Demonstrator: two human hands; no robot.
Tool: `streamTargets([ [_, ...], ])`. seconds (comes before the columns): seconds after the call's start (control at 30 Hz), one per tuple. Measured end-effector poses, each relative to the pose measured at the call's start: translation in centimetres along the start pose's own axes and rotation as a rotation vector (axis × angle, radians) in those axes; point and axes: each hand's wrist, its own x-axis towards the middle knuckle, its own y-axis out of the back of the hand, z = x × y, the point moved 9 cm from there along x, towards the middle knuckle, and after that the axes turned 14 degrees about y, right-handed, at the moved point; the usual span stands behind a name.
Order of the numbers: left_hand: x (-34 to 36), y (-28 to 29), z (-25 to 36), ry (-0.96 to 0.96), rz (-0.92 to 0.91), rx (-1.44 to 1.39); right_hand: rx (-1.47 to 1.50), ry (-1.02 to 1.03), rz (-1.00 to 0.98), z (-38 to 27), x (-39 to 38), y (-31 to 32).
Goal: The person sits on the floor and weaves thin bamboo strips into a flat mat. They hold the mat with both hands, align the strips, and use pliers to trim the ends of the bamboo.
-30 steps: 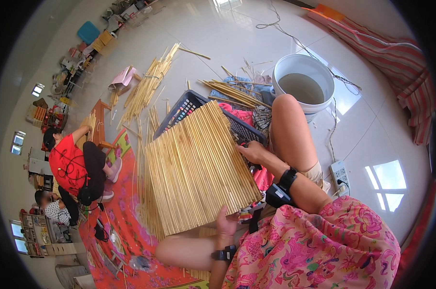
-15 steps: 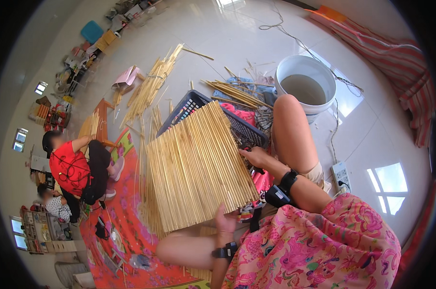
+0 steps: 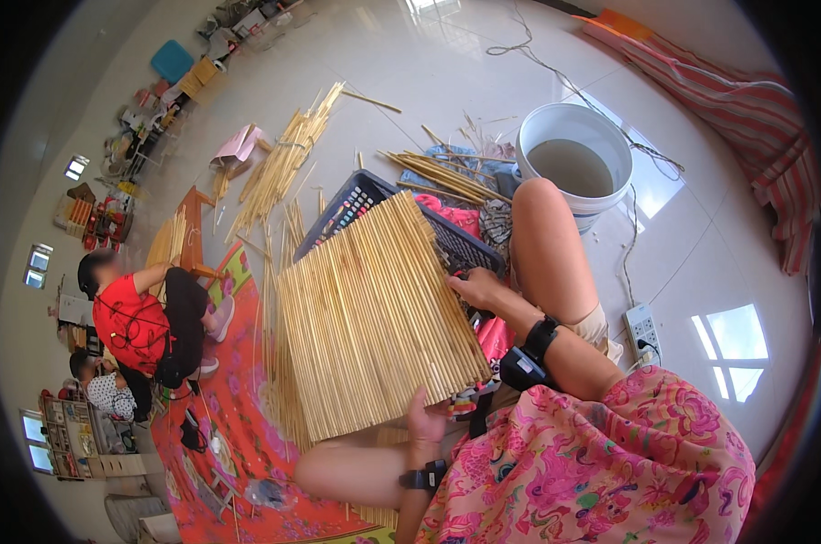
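A mat of pale straw-coloured sticks point(image 3: 374, 326) lies tilted across my lap and a dark plastic basket point(image 3: 338, 204) holding pink cloth. My left hand point(image 3: 424, 422) grips the mat's lower edge, thumb at the rim, fingers partly hidden underneath. My right hand point(image 3: 474, 286) is closed at the mat's right edge, around or against a small dark object that I cannot make out. Loose sticks point(image 3: 446, 177) rest on blue cloth beyond the basket.
White bucket of murky liquid point(image 3: 573, 163) beside my right knee; power strip point(image 3: 644, 331) and cords at right; stick bundle point(image 3: 283, 154) ahead; red floral sheet point(image 3: 229, 435) at left. Two other people point(image 3: 134, 317) point(image 3: 106, 390) sit at left; striped curtain point(image 3: 746, 136) at far right.
My right hand shifts very slightly along the mat's right edge. The person in red moves their head and arm a little. The mat stays almost still.
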Motion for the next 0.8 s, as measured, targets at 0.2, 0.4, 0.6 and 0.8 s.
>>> streamTargets([
  [0.2,0.4,0.4,-0.5,0.066,-0.030,0.049,-0.039,-0.012,-0.043,0.5,0.3,0.4],
  [0.4,0.6,0.8,-0.4,0.072,-0.042,0.073,0.001,-0.023,-0.038,0.5,0.2,0.2],
  [0.6,0.1,0.9,-0.2,0.065,-0.007,0.067,0.040,0.005,-0.026,0.5,0.8,-0.3],
  [0.8,0.3,0.9,-0.6,0.085,-0.014,0.076,0.007,-0.009,0.003,0.7,0.7,0.1],
])
